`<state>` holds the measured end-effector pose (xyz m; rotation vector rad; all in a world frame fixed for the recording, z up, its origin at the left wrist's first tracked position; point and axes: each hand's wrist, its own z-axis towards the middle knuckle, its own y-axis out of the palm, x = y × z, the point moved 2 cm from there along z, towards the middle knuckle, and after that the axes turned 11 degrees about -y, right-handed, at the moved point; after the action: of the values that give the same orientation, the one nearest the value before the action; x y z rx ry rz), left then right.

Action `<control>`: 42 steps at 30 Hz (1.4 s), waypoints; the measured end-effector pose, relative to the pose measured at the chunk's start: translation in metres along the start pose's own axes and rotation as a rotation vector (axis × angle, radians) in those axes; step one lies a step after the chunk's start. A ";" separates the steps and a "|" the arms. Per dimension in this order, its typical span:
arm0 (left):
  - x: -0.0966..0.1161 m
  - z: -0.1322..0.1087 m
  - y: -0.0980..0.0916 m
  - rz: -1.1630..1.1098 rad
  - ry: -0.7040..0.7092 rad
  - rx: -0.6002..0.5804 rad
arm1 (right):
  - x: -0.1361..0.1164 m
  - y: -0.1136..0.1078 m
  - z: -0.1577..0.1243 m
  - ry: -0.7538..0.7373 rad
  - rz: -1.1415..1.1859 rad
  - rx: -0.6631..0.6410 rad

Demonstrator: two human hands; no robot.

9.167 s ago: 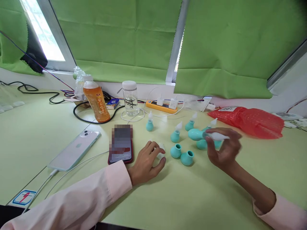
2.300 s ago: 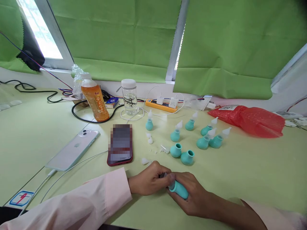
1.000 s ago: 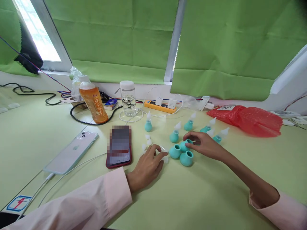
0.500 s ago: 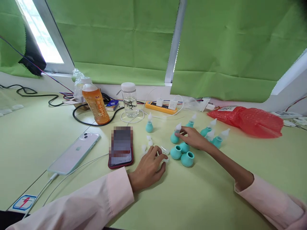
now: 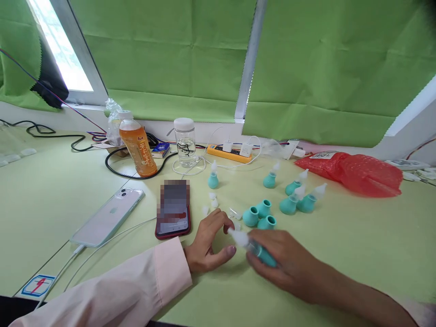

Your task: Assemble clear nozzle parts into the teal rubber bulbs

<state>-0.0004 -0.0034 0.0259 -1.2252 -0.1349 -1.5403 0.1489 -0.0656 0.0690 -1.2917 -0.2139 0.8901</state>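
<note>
My right hand [image 5: 289, 265] is wrapped round a nasal aspirator [image 5: 266, 255], a teal bulb with a clear neck and a white tip aimed left. Close to that tip, my left hand [image 5: 208, 243] has thumb and fingers apart with nothing seen between them. Just beyond the hands stand three teal bulbs [image 5: 251, 217] with open tops. Small white tips [image 5: 214, 201] and a clear tube piece [image 5: 235, 212] lie past my left fingers. Several assembled aspirators [image 5: 289, 205] stand at the right, and another one [image 5: 213, 180] stands alone farther left.
A phone with a red case [image 5: 173, 211] and a pale phone [image 5: 111, 215] on a cable lie at the left. Behind stand an orange drink bottle [image 5: 139, 152], a clear jar [image 5: 185, 145] and a yellow power strip [image 5: 229, 154]. A red plastic bag [image 5: 369, 175] is at the back right.
My right hand has brought the nasal aspirator from among the bulbs toward me, tilting it so the tip points left. My left hand's thumb and fingers have spread.
</note>
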 end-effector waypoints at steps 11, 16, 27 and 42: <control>-0.017 0.008 0.021 -0.483 -0.651 -0.420 | 0.011 0.045 -0.009 0.013 0.195 -0.013; -0.026 0.020 0.006 -0.474 -0.694 -0.107 | 0.012 0.044 -0.014 0.066 0.313 -0.006; -0.033 0.019 -0.001 0.465 -0.314 0.062 | 0.022 0.065 -0.011 0.467 1.432 0.244; 0.001 0.003 0.010 0.056 0.121 0.172 | 0.021 0.067 -0.005 0.542 1.683 0.337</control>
<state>0.0098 -0.0058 0.0231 -0.9905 -0.1491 -1.5173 0.1352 -0.0548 0.0011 -1.1491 1.6042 1.7424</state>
